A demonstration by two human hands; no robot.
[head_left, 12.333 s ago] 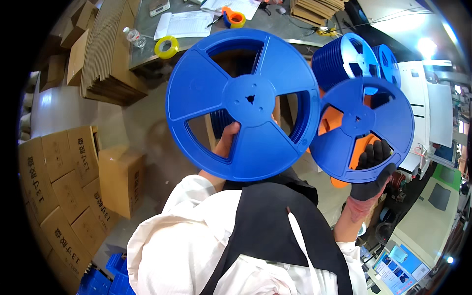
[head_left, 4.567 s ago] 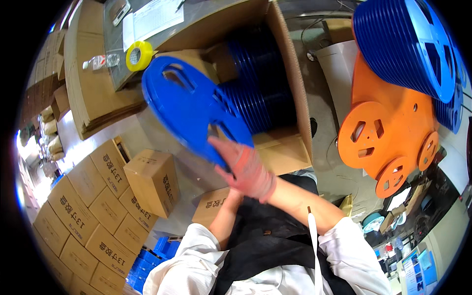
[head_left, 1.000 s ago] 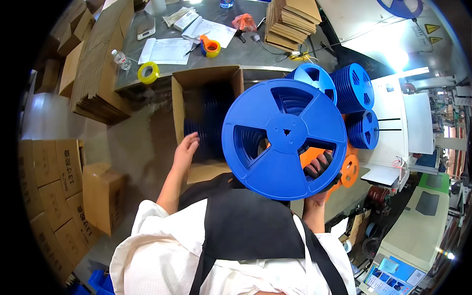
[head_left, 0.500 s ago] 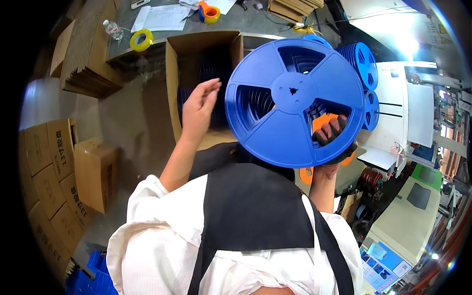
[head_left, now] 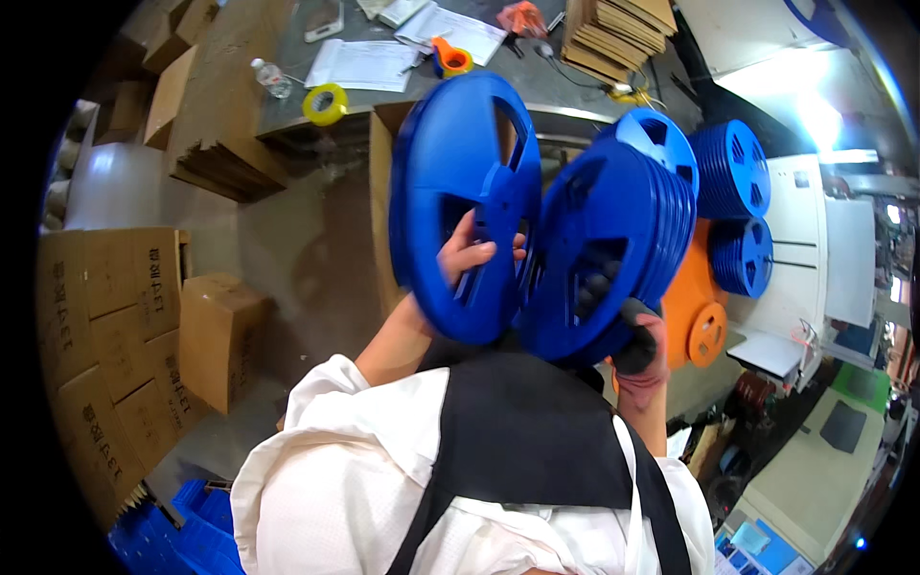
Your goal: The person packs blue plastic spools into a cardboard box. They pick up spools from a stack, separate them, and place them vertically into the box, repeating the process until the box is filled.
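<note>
My left hand (head_left: 471,255), bare, grips one large blue plastic reel (head_left: 450,182) through its cut-out and holds it tilted on edge. My right hand (head_left: 634,332), in a dark glove with a pink cuff, holds a stack of several blue reels (head_left: 613,240) from below, right beside the single reel. Both are raised in front of an open cardboard box (head_left: 383,172), which is mostly hidden behind them.
More blue reels (head_left: 733,168) are stacked at the right with orange reels (head_left: 695,316) below them. A table at the top carries papers (head_left: 359,65), a yellow tape roll (head_left: 326,103), an orange tape roll (head_left: 450,59) and flat cartons (head_left: 613,34). Cardboard boxes (head_left: 125,316) stand at the left.
The left hand has come off the box and taken one reel off the front of the stack. That reel now tilts edge-on to the left, apart from the reels in the right hand.
</note>
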